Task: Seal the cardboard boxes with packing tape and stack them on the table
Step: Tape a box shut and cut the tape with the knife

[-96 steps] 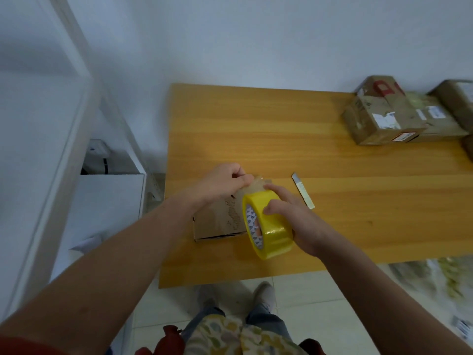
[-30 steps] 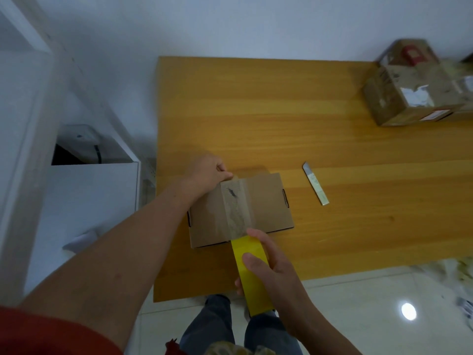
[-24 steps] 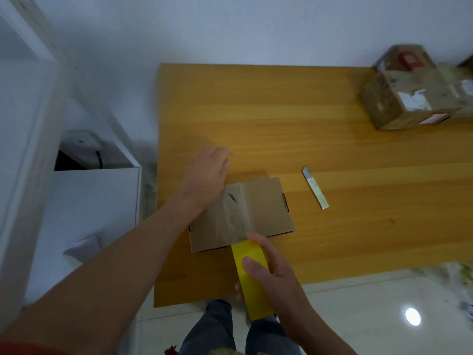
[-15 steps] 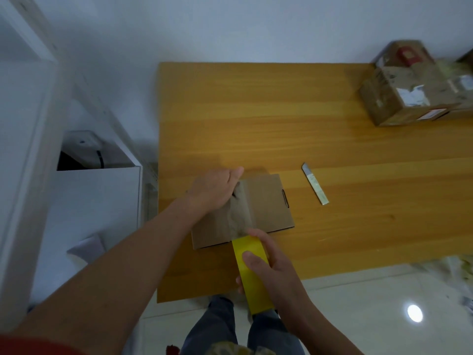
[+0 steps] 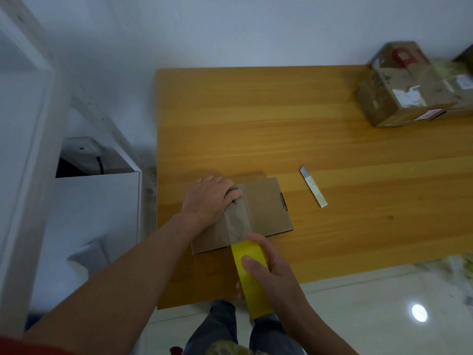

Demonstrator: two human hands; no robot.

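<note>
1. The desk (image 5: pixel 256 124) has open room at centre and rear. The stacked boxes (image 5: pixel 399 98) occupy its far right corner.
2. The box (image 5: pixel 266 206) lies flat near the front left edge, with a tape strip (image 5: pixel 236 216) across its top.
3. The tape roll (image 5: pixel 252 278) hangs past the front edge, with the right hand (image 5: pixel 271 275) grip curled round it.
4. The left hand (image 5: pixel 207 198) has moved from the far corner onto the strip, grip flat and pressing. Cutting is judged next.
5. The blade (image 5: pixel 313 187) lies just right of the box.
</note>
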